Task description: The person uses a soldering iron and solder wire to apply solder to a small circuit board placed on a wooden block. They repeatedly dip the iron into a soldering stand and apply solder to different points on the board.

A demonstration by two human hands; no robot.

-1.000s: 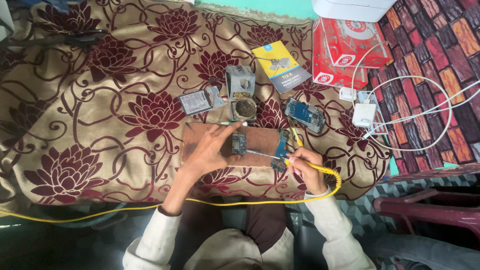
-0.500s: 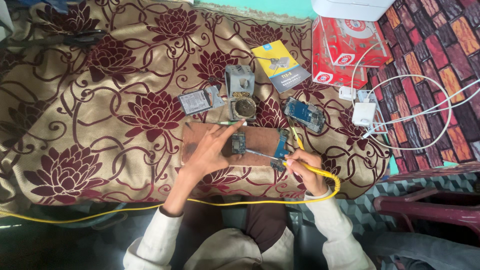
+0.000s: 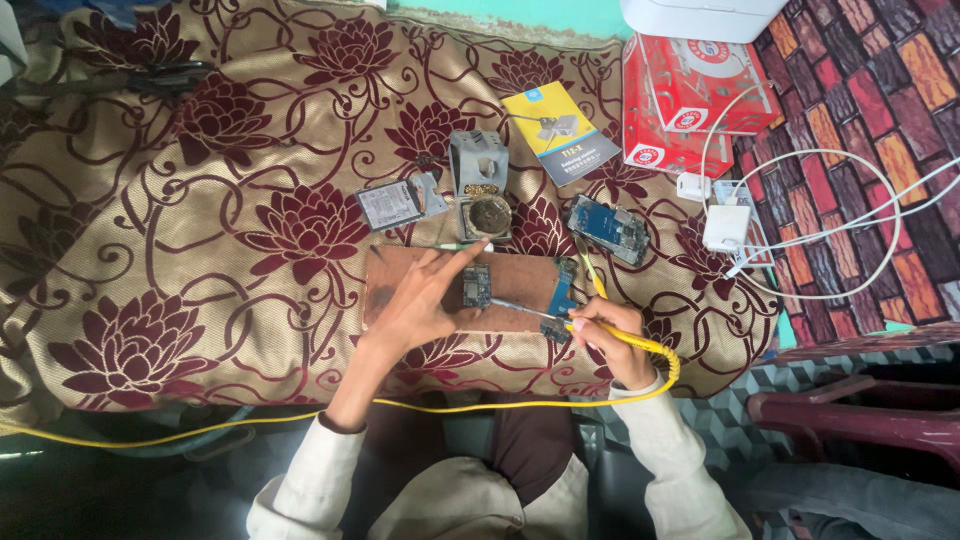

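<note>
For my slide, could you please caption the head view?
Right hand applies a yellow-handled soldering iron to a small circuit board steadied by the left hand.

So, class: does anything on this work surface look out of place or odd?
The soldering iron in the right hand works on a small circuit board over a wooden board set on soft floral fabric; its yellow cord trails across the lap.

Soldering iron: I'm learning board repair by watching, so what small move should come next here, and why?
Probably ease the soldering iron tip the last bit left onto the small circuit board. The right hand holds the iron like a pen, its tip right at the board's edge, and the left hand already pins the board on the wooden block. Whether the tip touches cannot be told.
</note>
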